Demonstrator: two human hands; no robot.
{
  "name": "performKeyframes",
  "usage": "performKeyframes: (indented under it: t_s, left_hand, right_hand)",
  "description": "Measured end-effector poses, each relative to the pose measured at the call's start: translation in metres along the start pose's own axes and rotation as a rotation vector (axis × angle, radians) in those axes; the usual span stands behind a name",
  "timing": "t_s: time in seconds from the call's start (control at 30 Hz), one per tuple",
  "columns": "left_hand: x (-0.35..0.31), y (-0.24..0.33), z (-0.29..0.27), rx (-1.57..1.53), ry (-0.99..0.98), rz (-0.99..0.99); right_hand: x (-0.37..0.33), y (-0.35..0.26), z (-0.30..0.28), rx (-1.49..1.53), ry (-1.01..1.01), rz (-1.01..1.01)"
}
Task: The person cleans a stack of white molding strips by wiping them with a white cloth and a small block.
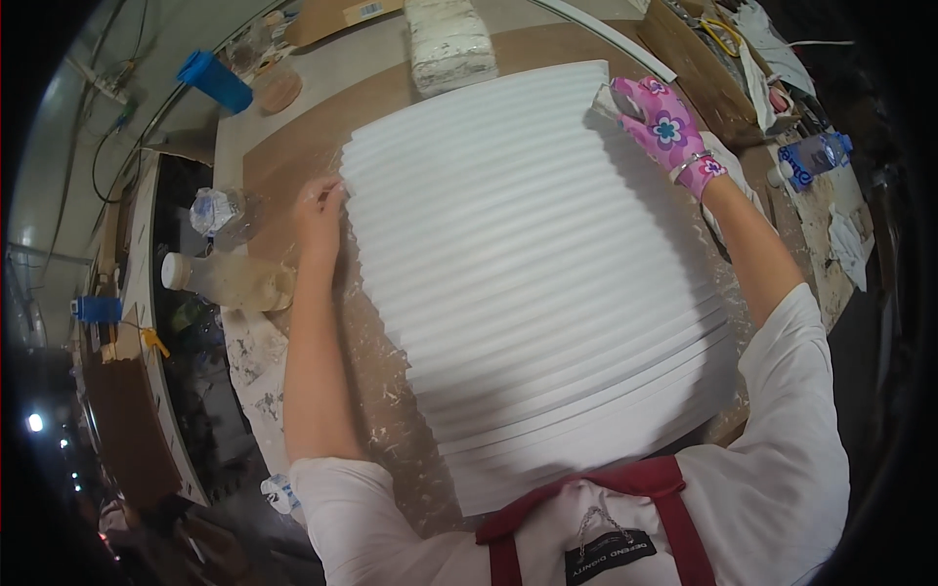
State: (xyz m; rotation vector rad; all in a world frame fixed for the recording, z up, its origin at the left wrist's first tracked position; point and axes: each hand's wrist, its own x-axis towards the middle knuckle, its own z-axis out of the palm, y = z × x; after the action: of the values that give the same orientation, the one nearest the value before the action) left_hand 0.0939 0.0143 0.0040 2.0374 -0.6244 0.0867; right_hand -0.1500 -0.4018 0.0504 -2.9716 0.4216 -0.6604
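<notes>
Many long white sheets [528, 254] lie overlapped like steps on the brown work surface in front of me, making a ridged layer. My left hand [320, 217] is bare and rests at their left edge. Its fingers are bent together, with the fingertips against the edge; what they pinch, if anything, is too small to make out. On my right hand [664, 125] is a pink glove with a flower print. At the far right corner of the sheets, it is closed on a small pale flat-edged piece [604, 102], whose kind I cannot tell.
A whitish crusted block [449, 49] stands beyond the sheets. At left are a cloudy bottle with liquid [234, 280], a foil-topped container [217, 210] and a blue bottle [215, 82]. A cardboard box of tools [708, 73] and a blue-labelled bottle [816, 159] are at right.
</notes>
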Motion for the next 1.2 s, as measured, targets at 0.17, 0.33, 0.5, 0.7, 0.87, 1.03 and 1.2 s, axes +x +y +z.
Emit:
performKeyframes:
  t_s: [0.17, 0.33, 0.5, 0.7, 0.87, 1.03, 1.2]
  left_hand:
    - [-0.028, -0.030, -0.022, 0.007, -0.011, -0.084]
    - [-0.036, -0.035, -0.010, -0.163, -0.111, -0.192]
    - [-0.037, -0.032, -0.007, -0.288, -0.130, -0.284]
    - [-0.042, -0.049, 0.004, -0.407, -0.090, -0.275]
    - [-0.043, -0.054, 0.007, -0.218, -0.069, -0.282]
    - [-0.047, -0.056, 0.004, -0.089, -0.023, -0.233]
    - [-0.041, -0.056, 0.003, -0.088, -0.095, -0.294]
  right_hand:
    - [0.019, -0.071, 0.028, 0.159, -0.034, -0.216]
    - [0.038, -0.226, 0.058, 0.078, -0.216, -0.452]
    - [0.052, -0.260, 0.051, 0.065, -0.294, -0.505]
    - [0.048, -0.258, 0.044, 0.030, -0.212, -0.450]
    - [0.044, -0.279, 0.078, 0.118, -0.183, -0.482]
    - [0.022, -0.161, 0.057, 0.060, -0.243, -0.191]
    - [-0.009, -0.039, -0.006, -0.404, -0.118, 0.020]
